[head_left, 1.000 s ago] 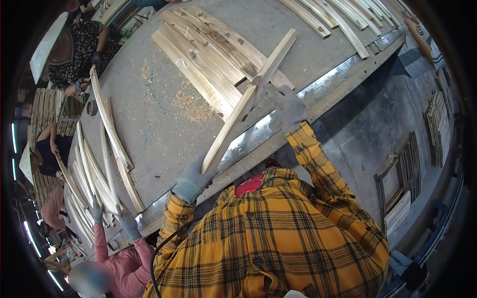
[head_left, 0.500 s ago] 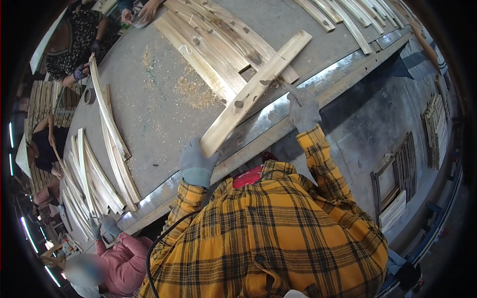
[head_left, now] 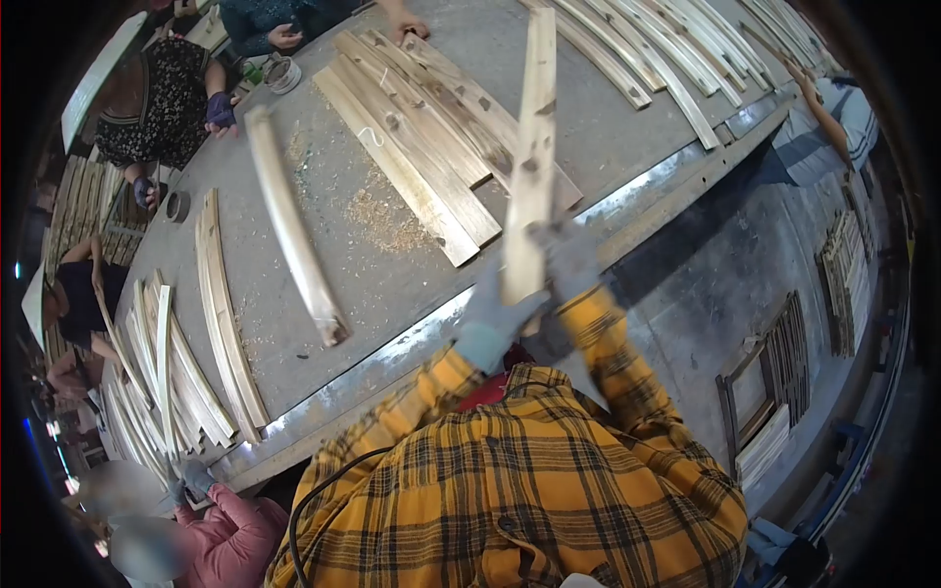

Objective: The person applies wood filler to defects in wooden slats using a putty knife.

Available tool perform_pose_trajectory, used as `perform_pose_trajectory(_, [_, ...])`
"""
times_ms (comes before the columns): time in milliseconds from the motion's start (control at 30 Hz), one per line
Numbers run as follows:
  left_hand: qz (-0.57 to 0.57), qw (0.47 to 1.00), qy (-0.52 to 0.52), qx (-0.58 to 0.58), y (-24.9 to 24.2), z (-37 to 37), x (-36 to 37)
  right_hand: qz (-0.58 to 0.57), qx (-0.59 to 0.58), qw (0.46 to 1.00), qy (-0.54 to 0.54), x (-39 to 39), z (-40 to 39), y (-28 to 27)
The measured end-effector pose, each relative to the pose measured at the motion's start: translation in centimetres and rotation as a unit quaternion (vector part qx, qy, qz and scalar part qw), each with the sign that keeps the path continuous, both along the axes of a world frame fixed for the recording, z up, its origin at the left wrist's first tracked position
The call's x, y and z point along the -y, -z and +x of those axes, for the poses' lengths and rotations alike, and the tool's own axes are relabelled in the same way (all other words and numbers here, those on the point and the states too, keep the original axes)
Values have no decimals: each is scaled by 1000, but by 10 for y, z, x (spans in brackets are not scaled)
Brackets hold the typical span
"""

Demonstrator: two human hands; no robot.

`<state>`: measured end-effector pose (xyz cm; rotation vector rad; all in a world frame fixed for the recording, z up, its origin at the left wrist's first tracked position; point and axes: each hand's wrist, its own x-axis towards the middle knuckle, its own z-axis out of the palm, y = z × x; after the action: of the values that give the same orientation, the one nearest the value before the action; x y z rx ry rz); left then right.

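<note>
A long wooden board (head_left: pixel 534 127) with dark knots stands out from my body over the table edge. My left hand (head_left: pixel 498 312), in a grey glove, is closed around its near end. My right hand (head_left: pixel 570 260), also gloved in grey and blurred by motion, is at the board's right edge, its fingertips overlapping the wood. Left of the board, several knotty planks (head_left: pixel 421 137) lie side by side on the grey table (head_left: pixel 323 176).
A single plank (head_left: pixel 294 225), blurred, lies to the left beyond sawdust (head_left: pixel 387 220). More wooden strips (head_left: pixel 647 49) lie at the far right, with others (head_left: pixel 167 363) at the left. Co-workers stand around the table; one's hand (head_left: pixel 412 27) touches the middle planks.
The board has swung from slanting across the planks to pointing nearly straight away from me. Both my hands have come together at its near end. At left, a co-worker's plank now lies on the table.
</note>
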<state>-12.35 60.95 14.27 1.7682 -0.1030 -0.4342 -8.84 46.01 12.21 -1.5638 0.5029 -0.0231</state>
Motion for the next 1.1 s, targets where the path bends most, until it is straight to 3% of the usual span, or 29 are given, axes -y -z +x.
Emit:
perform_pose_trajectory(33, [-8, 999, 43, 28, -3, 11, 10, 30, 19, 999, -15, 22, 7, -18])
perform_pose_trajectory(67, [-65, 995, 72, -25, -45, 19, 14, 61, 38, 997, -33, 47, 17, -43])
perform_pose_trajectory(100, [-11, 997, 60, 50, -26, 27, 22, 18, 73, 995, -61, 71, 33, -54])
perform_pose_trajectory(133, [46, 990, 49, 122, -6, 34, 27, 88, 71, 989, -91, 111, 60, -33])
perform_pose_trajectory(167, [50, 990, 40, 123, -6, 40, 25, -143, 9, 984, -103, 175, 105, 7])
perform_pose_trajectory(200, [120, 976, 31, 179, -5, 47, 25, -115, 76, 982, -127, 212, 131, 18])
perform_pose_trajectory(267, [189, 954, 18, 231, 1, 61, 26, -418, 29, 903, -99, 236, 152, -22])
perform_pose_trajectory(300, [230, 930, 43, 283, 13, 70, 25, -418, 31, 902, -103, 230, 157, -41])
perform_pose_trajectory(367, [277, 874, 89, 388, 38, 92, 22, -640, -17, 768, 10, 210, 163, -66])
perform_pose_trajectory(400, [280, 875, 86, 385, 38, 104, 19, -625, 66, 777, -24, 221, 179, -33])
perform_pose_trajectory(433, [351, 834, 164, 392, 39, 115, 12, -639, -5, 769, -37, 172, 161, -44])
perform_pose_trajectory(467, [418, 783, 237, 396, 38, 124, 3, -601, 9, 794, -91, 202, 181, 46])
perform_pose_trajectory(500, [344, 770, 207, 497, 73, 136, -9, -458, 262, 834, -162, 159, 154, 46])
perform_pose_trajectory(533, [347, 770, 202, 496, 75, 138, -19, -575, 102, 777, -235, 119, 127, 36])
perform_pose_trajectory(600, [356, 774, 229, 471, 79, 133, -39, -605, -85, 731, -303, 38, 102, -11])
perform_pose_trajectory(733, [331, 762, 215, 513, 84, 119, -92, -643, -117, 702, -283, 13, 107, 5])
perform_pose_trajectory(833, [320, 758, 196, 534, 88, 103, -135, -623, -103, 731, -260, 25, 116, 17])
perform_pose_trajectory(900, [323, 764, 196, 523, 83, 95, -166, -523, -113, 804, -260, 37, 115, -4])
perform_pose_trajectory(933, [327, 772, 196, 509, 78, 90, -173, -524, -116, 803, -258, 48, 116, -8])
perform_pose_trajectory(967, [324, 772, 197, 510, 73, 84, -176, -445, -120, 844, -274, 61, 116, -12])
perform_pose_trajectory(1000, [368, 817, 135, 424, 68, 78, -178, -362, -122, 878, -288, 71, 115, -14])
perform_pose_trajectory(1033, [406, 849, 70, 331, 60, 75, -177, -364, -124, 878, -285, 78, 110, -12])
perform_pose_trajectory(1067, [404, 850, 70, 332, 51, 68, -167, -142, -84, 941, -295, 84, 93, -9])
perform_pose_trajectory(1100, [240, 951, -34, 192, 42, 64, -148, 89, -40, 952, -290, 85, 81, -6])
